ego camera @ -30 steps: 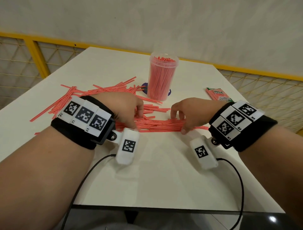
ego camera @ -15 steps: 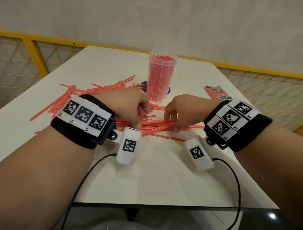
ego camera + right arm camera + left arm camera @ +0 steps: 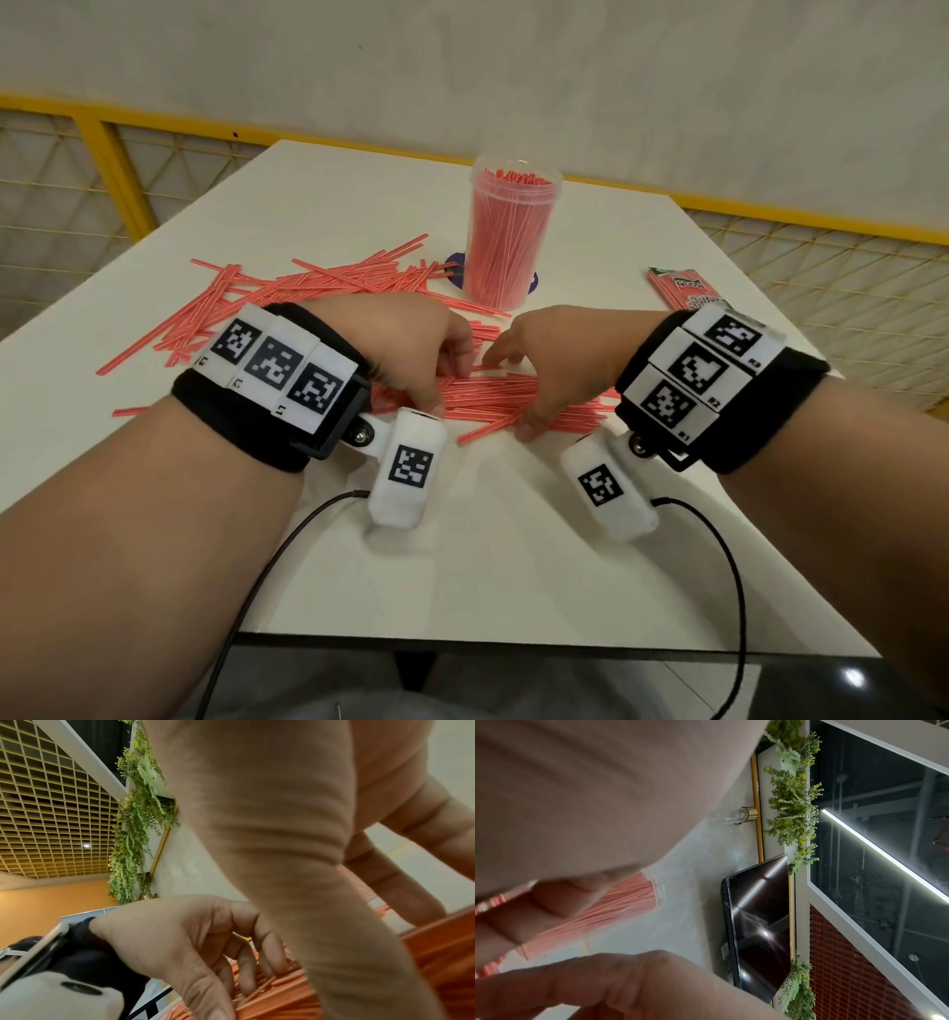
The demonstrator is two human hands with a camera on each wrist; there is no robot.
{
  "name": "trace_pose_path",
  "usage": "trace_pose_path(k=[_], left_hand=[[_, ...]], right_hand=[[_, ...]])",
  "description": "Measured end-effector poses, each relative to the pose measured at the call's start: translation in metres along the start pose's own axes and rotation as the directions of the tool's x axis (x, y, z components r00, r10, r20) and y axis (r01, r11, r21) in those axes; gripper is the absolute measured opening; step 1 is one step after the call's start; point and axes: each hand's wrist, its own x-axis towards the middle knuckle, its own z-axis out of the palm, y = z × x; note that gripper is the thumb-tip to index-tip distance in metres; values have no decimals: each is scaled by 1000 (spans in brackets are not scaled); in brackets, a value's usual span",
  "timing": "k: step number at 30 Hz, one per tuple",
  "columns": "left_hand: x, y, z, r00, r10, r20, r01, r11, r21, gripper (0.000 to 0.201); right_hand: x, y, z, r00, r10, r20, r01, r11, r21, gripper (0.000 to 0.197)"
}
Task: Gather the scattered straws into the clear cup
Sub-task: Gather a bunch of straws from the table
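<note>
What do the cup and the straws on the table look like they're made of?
Cup: likely clear plastic, glossy; the packed straws show through its wall. Loose straws: thin, red with pale stripes, matte; plastic or paper, can't tell. Table: smooth white top, possibly laminate.

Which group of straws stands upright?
The straws in the clear cup stand upright; the pile between the hands and the scattered straws lie flat.

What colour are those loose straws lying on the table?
Red with thin white stripes; the scattered straws show best in the head view.
</note>
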Motion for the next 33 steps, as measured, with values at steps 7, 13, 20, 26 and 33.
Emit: trace_pose_path(k=[7,13,20,26,33], left_hand=[[3,1,3,996,93,-9,-93,993,-73,43],[-2,7,-2,988,125,-88,-139,974,-180,36],[-5,20,0,998,-21,57,17,997,80,79],[1,33,4,997,5,82,-23,977,213,72],[7,40,2,994,37,107,-61,973,223,65]], right_hand=[[-3,4,5,996,-32,-87,39,997,70,66],[-21,28,2,991,109,-84,-93,980,173,74],[-36,49,14,953,283,108,-294,951,94,100],[-38,54,21,968,242,61,-249,956,153,70],[-35,44,19,984,175,-7,-174,980,94,56]])
